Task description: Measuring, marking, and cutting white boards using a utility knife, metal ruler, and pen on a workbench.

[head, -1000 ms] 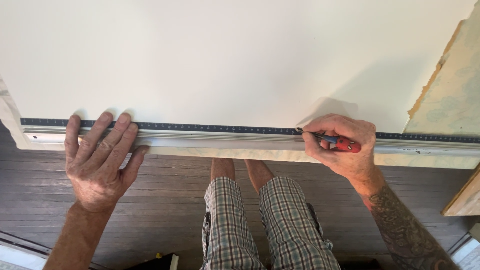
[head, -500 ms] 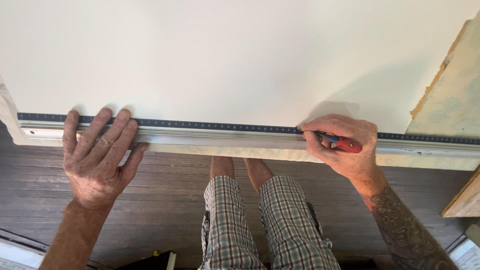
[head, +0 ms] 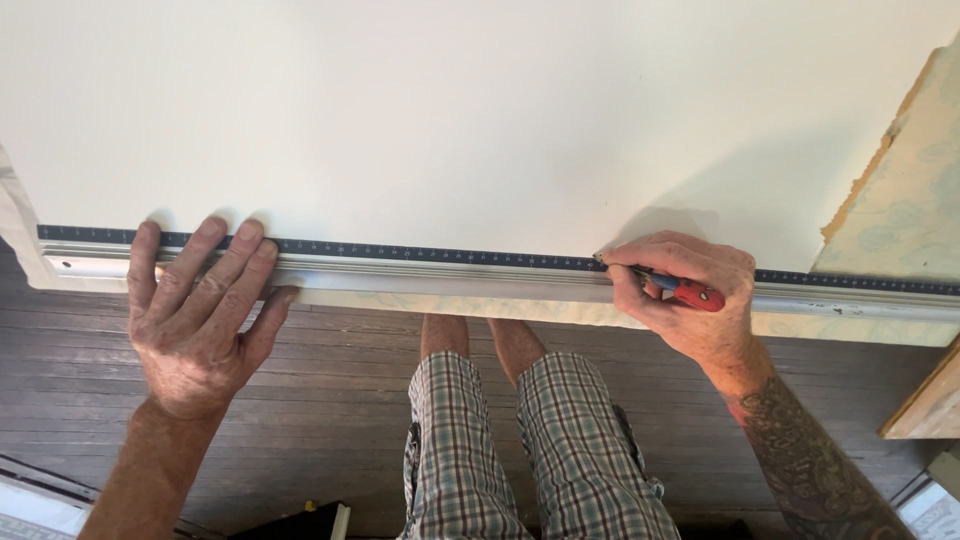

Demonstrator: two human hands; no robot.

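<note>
A large white sheet (head: 480, 110) fills the upper part of the view. Along its near edge lies a long metal straightedge (head: 440, 265) with a dark scaled strip. My left hand (head: 195, 315) presses flat on the straightedge near its left end, fingers spread. My right hand (head: 690, 295) grips a red and blue knife (head: 685, 290), its tip against the straightedge's far edge on the sheet.
Below the sheet's edge are my legs in checked shorts (head: 530, 440) over a dark wooden plank floor (head: 330, 400). A patterned board with a rough brown edge (head: 900, 200) lies at the right. A wooden piece (head: 925, 405) sits lower right.
My right hand with the knife has shifted very slightly along the straightedge. My left hand stays pressed in place.
</note>
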